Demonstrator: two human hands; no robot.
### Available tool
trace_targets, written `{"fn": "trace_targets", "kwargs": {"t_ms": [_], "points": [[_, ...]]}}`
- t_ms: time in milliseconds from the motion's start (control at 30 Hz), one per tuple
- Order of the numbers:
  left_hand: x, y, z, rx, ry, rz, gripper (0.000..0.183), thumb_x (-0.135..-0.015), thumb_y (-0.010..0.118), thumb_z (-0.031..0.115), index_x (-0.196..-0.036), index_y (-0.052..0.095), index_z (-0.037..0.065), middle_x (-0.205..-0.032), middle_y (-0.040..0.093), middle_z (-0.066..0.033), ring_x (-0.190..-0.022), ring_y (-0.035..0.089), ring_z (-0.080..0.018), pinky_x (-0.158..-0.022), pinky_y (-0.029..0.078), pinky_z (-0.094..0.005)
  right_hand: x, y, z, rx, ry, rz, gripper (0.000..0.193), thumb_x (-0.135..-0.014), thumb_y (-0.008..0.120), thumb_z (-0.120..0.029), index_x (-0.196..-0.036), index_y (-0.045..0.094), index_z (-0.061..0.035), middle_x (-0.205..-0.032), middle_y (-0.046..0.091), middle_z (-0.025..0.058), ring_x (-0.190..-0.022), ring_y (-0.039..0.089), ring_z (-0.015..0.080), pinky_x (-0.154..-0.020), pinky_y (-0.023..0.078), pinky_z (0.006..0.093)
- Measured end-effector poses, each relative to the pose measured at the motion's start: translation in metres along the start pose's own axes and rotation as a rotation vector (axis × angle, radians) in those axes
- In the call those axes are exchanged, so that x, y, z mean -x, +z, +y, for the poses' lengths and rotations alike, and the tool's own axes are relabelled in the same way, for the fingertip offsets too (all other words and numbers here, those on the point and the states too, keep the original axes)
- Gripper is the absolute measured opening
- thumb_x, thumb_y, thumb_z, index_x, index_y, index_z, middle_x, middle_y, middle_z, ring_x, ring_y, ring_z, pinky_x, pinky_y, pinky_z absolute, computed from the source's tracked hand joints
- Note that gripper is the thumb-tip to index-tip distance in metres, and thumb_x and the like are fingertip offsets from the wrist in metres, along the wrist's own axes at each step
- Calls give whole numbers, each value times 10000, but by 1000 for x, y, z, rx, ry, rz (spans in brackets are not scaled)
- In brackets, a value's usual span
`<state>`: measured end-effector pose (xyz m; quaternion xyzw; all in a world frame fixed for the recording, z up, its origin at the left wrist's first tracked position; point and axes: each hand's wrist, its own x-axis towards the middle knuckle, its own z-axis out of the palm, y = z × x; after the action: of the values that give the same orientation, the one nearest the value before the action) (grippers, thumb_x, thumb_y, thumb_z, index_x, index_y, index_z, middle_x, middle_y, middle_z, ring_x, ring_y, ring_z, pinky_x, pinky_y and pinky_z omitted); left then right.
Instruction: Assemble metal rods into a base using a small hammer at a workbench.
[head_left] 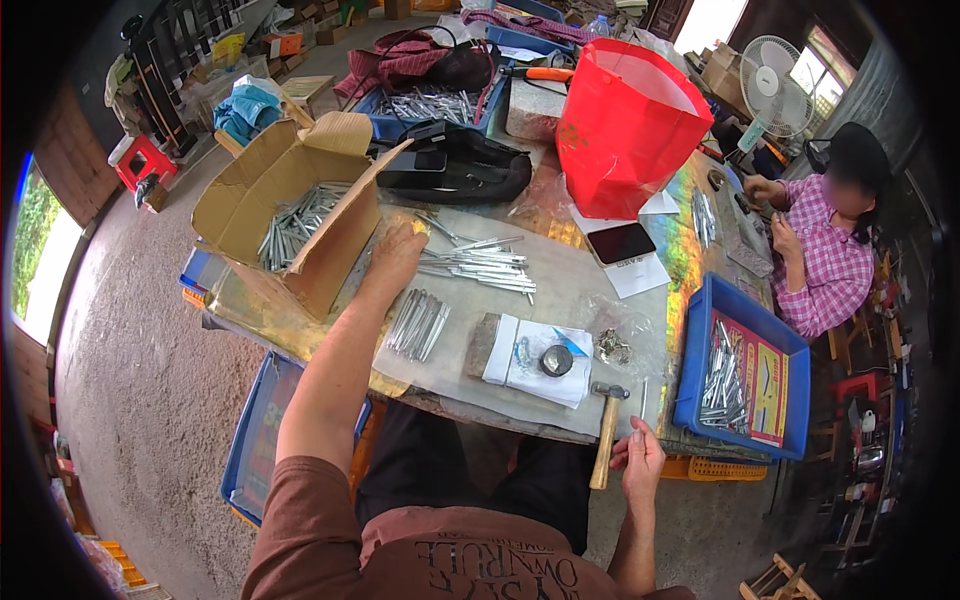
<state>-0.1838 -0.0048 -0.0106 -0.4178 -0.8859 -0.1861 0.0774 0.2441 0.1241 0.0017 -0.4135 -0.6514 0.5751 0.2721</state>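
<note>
My left hand (400, 248) is over the table beside the open cardboard box (340, 235), at the left end of a loose pile of slim silver metal pieces (485, 265). Its fingers point away from me, with something yellowish at their tips; whether they grip anything is not clear. Nearer me lies a neat row of similar metal pieces (418, 325). My right hand (640, 458) hovers at the table's front edge, fingers loosely apart and nothing visible in them. Just left of it, a hammer (606, 435) lies with its wooden handle jutting over the edge. One thin metal piece (643, 397) lies beyond that hand.
A block topped with white paper (510, 375) bears a small dark round tin (556, 361). A clear bag of small metal parts (613, 346) lies beside it. Rightward stand a blue tray (690, 350), a phone (620, 244) and a red bag (625, 140). Another person sits far right.
</note>
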Motion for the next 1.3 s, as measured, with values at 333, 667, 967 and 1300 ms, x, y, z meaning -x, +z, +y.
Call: {"fn": "trace_targets", "kwargs": {"t_ms": [333, 667, 967, 1300], "points": [[-7, -3, -9, 7, 190, 83, 94, -719, 483, 70, -801, 526, 53, -872, 485, -121, -913, 456, -294, -736, 388, -364, 0, 0, -1, 26, -40, 21, 307, -881, 411, -179, -1080, 487, 43, -610, 515, 35, -460, 463, 69, -419, 380, 191], [73, -54, 107, 1374, -243, -149, 212, -768, 593, 84, -951, 550, -13, -652, 531, -3, -533, 467, -57, -474, 388, -196, 12, 19, -24, 65, -239, 26, 176, -835, 472, -94, -934, 552, 28, -604, 533, 48, -477, 488, 76, -437, 401, 205], [140, -37, 176, 1816, -463, -363, 172, -775, 589, 66, -924, 559, -15, -695, 572, -30, -531, 499, -69, -480, 405, -182, 33, 68, -45, -33, -79, -428, 194, -854, 487, -169, -920, 548, 4, -662, 551, 44, -505, 508, 80, -463, 416, 203], [174, -23, 189, 1800, -166, -586, 223, -803, 569, 107, -991, 551, -10, -886, 591, -90, -640, 513, -102, -611, 435, -217, 31, 60, -32, -437, 182, -632, 206, -874, 465, -212, -843, 533, -20, -617, 490, 6, -463, 425, 52, -435, 344, 169]]}}
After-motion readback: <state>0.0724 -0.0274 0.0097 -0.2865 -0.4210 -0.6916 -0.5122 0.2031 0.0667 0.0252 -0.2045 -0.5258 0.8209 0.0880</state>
